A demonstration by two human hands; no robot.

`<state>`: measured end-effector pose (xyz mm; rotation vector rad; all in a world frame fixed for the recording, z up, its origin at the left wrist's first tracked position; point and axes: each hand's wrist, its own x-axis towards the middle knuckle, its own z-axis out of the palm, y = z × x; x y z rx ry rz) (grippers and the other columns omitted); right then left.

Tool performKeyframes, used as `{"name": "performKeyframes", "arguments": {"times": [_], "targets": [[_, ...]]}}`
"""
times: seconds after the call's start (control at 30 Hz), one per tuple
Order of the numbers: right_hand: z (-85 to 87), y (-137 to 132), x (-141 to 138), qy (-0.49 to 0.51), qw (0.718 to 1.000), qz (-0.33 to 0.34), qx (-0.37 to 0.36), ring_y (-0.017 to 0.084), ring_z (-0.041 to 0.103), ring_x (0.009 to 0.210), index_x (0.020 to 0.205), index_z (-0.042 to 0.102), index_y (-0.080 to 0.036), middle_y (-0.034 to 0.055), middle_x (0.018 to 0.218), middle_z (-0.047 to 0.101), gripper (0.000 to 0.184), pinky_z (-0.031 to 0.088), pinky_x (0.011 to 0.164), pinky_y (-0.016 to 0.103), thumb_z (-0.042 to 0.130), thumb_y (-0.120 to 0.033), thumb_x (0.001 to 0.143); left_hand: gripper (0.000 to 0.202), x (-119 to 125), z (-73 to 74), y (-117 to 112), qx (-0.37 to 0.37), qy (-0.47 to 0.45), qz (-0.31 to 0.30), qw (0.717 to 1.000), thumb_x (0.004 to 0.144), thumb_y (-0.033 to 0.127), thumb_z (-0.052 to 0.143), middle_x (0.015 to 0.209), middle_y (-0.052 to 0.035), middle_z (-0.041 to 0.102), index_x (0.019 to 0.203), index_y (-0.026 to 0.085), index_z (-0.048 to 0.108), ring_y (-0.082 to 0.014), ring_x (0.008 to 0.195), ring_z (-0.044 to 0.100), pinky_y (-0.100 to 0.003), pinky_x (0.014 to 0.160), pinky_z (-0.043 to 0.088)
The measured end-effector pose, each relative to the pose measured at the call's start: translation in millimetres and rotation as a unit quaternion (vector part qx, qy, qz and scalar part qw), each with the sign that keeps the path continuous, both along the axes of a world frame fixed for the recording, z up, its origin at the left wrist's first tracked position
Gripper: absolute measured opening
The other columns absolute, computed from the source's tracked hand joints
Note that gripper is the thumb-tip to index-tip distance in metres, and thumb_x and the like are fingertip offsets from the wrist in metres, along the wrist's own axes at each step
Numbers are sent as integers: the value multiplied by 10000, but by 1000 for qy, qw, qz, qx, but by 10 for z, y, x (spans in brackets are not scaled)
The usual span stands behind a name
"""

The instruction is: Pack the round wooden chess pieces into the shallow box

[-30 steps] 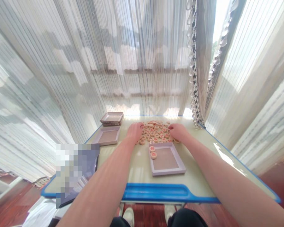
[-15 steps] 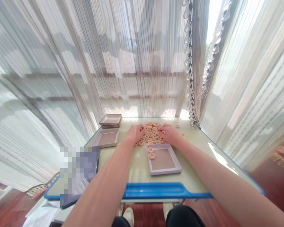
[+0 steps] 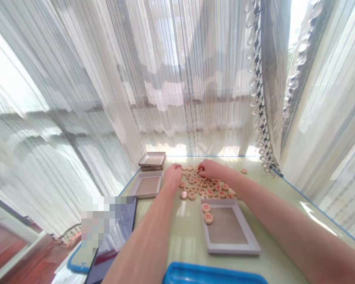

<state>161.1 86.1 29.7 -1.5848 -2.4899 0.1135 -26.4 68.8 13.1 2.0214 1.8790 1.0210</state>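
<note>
Round wooden Chinese chess pieces (image 3: 198,185) with red and black characters lie spread in a loose cluster at the middle of the table. At the cluster's left edge is my left hand (image 3: 173,174), its fingers stretched forward beside the pieces, with nothing seen in it. My right hand (image 3: 212,169) reaches over the far part of the cluster, fingers bent down and thumb apart, touching or just above pieces; its fingertips are partly hidden. Nearer to me lies a shallow open tray (image 3: 233,248), in whose far left corner sit two red-marked pieces (image 3: 208,218).
A second shallow tray (image 3: 160,184) and a stack of trays (image 3: 153,159) stand at the back left. A dark flat device (image 3: 118,240), partly pixelated, lies at the left. One stray piece (image 3: 244,171) is far right. Curtains (image 3: 177,130) hang behind the table; a blue ledge (image 3: 213,274) runs along its front.
The view has moved closer and tilted. The pieces look more spread out toward me. My right hand has shifted to the far part of the cluster; my left stays at its left side.
</note>
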Motion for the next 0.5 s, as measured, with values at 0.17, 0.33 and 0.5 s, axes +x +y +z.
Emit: {"name": "performKeyframes", "arguments": {"times": [0.17, 0.33, 0.5], "targets": [[60, -8, 21, -2, 1000, 2, -14, 199, 600, 883, 1041, 667, -192, 72, 1035, 651, 355, 441, 730, 251, 552, -242, 708, 291, -73, -156, 137, -55, -217, -24, 974, 804, 303, 395, 862, -127, 663, 828, 186, 660, -232, 932, 598, -335, 797, 459], [98, -3, 96, -1, 1000, -20, -17, 190, 607, 902, 1008, 681, -201, 57, 1032, 665, 320, 447, 744, 237, 542, -204, 720, 300, -61, -168, 170, -81, -357, -21, 930, 803, 320, 379, 867, -133, 666, 796, 139, 618, -194, 783, 636, -315, 686, 486], [78, 9, 143, 3, 999, -33, -17, 200, 615, 890, 961, 694, -203, 47, 984, 686, 288, 455, 733, 247, 569, -175, 702, 404, -64, -120, 142, -47, -319, -33, 946, 813, 441, 370, 843, -127, 678, 716, 152, 636, -206, 799, 631, -305, 643, 466]]}}
